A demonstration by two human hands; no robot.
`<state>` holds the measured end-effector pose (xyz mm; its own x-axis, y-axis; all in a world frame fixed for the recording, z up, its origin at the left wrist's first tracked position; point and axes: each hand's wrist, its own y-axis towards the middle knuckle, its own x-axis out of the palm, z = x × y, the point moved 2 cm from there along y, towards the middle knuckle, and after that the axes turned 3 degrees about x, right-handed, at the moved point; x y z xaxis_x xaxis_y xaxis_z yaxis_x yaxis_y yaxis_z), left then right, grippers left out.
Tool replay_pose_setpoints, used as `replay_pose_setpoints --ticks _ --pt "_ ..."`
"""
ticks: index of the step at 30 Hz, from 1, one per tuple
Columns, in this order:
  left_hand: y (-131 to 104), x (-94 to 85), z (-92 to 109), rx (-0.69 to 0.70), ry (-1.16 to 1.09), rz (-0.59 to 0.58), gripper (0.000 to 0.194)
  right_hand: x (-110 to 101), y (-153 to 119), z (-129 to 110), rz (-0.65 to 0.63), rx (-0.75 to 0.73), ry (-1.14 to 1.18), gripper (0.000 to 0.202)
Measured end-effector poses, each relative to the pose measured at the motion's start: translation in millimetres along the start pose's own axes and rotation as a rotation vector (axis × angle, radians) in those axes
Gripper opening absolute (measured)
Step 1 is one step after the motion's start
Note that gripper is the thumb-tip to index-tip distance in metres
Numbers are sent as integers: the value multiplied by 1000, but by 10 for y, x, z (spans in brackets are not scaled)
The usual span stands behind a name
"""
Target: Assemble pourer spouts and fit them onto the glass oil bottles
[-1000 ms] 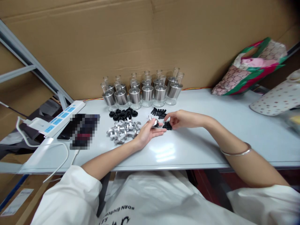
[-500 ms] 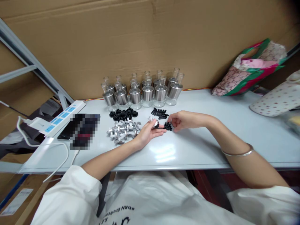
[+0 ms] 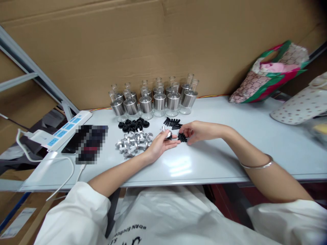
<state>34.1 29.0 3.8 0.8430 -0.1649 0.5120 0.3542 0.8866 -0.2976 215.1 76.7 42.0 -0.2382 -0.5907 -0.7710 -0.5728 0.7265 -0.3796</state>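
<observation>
My left hand (image 3: 161,143) holds a silver metal bottle cap with a black part (image 3: 169,135) between thumb and palm, its other fingers stretched out over the table. Just right of those fingertips lies a pile of small black rings (image 3: 182,137). My right hand (image 3: 195,131) hovers at that pile, thumb and fingers apart and curved around its right side. Behind the pile are several thin black pieces (image 3: 172,121). To the left of my left hand sit a heap of silver metal caps (image 3: 133,144) and, behind it, a cluster of black round stoppers (image 3: 134,125).
Several steel-and-glass bottles (image 3: 159,101) stand in two rows at the back, before a cardboard wall (image 3: 102,44). A power strip (image 3: 67,131) and a phone (image 3: 76,139) with a white cable are at left. A patterned bag (image 3: 258,81) and a dotted white object (image 3: 298,105) stand at right.
My right hand has moved slightly left, its fingertips closer over the pile of black rings. My left hand keeps hold of the silver cap in the same spot.
</observation>
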Motion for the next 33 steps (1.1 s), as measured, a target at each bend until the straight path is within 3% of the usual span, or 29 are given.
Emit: replay_pose_setpoints --ticks 23,33 --pt "8 -12 -7 31 50 -34 21 7 -4 -20 4 -68 -4 47" --pt "7 -14 -8 21 26 -42 21 32 31 7 39 -73 -36 38"
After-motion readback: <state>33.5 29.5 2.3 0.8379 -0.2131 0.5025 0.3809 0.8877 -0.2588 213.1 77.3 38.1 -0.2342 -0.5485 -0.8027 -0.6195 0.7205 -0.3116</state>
